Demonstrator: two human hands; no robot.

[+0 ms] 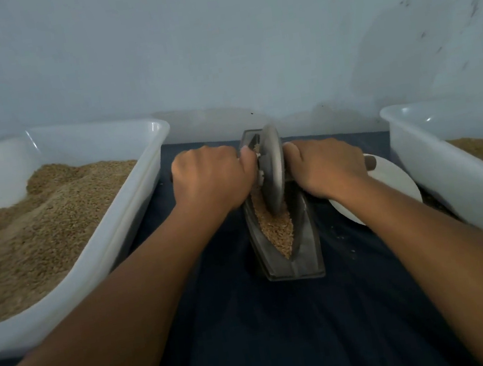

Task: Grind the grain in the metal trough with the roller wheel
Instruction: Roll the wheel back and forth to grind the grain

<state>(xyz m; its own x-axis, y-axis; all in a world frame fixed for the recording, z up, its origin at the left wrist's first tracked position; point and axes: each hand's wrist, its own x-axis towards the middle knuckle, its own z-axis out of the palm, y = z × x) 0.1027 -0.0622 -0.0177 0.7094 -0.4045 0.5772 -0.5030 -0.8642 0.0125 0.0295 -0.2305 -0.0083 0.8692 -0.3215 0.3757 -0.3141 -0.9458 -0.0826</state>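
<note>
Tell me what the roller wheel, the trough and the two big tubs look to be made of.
Roller wheel: dull grey metal, likely iron or steel; its matte rim shows only a faint sheen.
Trough: dark metal, worn-looking, with thick edges and a muted gloss.
Left tub and right tub: translucent white plastic; light glints on the smooth rims and the grain shows dimly through the walls.
</note>
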